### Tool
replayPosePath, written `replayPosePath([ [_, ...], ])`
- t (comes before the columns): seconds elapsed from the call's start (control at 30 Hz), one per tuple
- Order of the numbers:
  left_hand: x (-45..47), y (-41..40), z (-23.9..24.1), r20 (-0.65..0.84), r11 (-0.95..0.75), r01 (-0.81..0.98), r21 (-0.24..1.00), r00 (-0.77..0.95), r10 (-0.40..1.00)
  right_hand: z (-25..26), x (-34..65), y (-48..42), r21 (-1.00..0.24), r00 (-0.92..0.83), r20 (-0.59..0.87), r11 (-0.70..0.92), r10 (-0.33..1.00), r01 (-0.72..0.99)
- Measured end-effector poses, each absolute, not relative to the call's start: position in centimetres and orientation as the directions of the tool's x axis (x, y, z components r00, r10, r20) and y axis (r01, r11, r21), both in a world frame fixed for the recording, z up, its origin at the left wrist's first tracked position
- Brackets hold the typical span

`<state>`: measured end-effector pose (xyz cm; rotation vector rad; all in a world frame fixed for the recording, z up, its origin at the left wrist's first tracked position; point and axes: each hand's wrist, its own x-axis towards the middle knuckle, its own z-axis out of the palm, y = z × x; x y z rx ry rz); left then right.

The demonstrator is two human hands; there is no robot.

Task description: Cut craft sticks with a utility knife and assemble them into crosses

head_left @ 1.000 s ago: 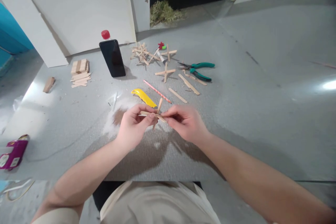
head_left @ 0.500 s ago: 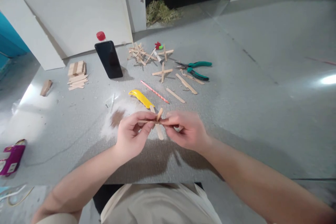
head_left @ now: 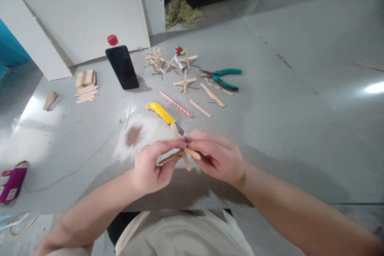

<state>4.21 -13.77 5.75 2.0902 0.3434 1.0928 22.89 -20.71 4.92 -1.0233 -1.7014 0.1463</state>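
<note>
Just beyond the near table edge, my left hand (head_left: pixel 154 164) and my right hand (head_left: pixel 217 154) meet around a cross of wooden craft sticks (head_left: pixel 186 162). My left hand pinches the sticks between thumb and fingers, with one arm of the cross running along its palm side. The fingers of my right hand are closed at the joint; the fingertips partly hide where the sticks meet. A yellow-handled knife (head_left: pixel 161 113) lies just past the hands, its front end near the sticks. Beyond it rest a red-and-white striped pencil (head_left: pixel 177 105) and a loose craft stick (head_left: pixel 200 108).
Past the pencil lie crossed-stick pieces (head_left: pixel 185 82), a heap of sticks (head_left: pixel 157 60), a small tube (head_left: pixel 179 63) and green-handled pliers (head_left: pixel 223 78). A phone (head_left: pixel 123 67) leans on a red-capped bottle (head_left: pixel 112 40). Stacked sticks (head_left: pixel 86 79) and a purple box (head_left: pixel 13 183) are leftward.
The stick cross has turned in my hands and come slightly nearer to me; one arm now points right and toward me. Both hands have shifted a little nearer and right.
</note>
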Motion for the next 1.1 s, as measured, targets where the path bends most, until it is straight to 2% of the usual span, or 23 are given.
replayPosePath([
  [0.33, 4.5, -14.5, 7.3, 0.69, -0.84, -0.008, 0.543, 0.574, 0.44, 4.9, 22.7, -20.6, -0.617, 0.01, 0.712, 0.619, 0.702, 0.487],
  [0.5, 4.3, -14.2, 7.5, 0.667, -0.856, 0.09, 0.51, 0.587, 0.459, 5.1, 22.3, -20.8, -0.753, 0.035, 0.561, 0.493, 0.827, 0.436],
  [0.67, 4.0, -13.4, 8.0, 0.613, -0.796, 0.037, 0.604, 0.617, 0.493, 4.5, 22.3, -20.7, -0.873, 0.069, 0.462, 0.439, 0.884, 0.211],
  [0.73, 4.0, -12.9, 8.1, 0.614, -0.79, -0.053, 0.61, 0.662, 0.43, 4.3, 22.6, -20.4, -0.884, 0.04, 0.464, 0.459, 0.885, 0.085],
  [0.87, 4.2, -12.2, 8.2, 0.644, -0.82, -0.187, 0.541, 0.719, 0.261, 4.2, 23.5, -19.7, -0.864, -0.052, 0.502, 0.498, 0.863, -0.08],
  [0.97, 4.4, -12.5, 8.3, 0.678, -0.814, -0.204, 0.544, 0.678, 0.284, 3.8, 23.7, -19.4, -0.839, -0.063, 0.538, 0.526, 0.84, -0.14],
  [1.1, 4.2, -13.4, 8.5, 0.682, -0.826, -0.147, 0.544, 0.651, 0.333, 3.3, 23.5, -19.3, -0.849, -0.074, 0.512, 0.491, 0.856, -0.195],
])
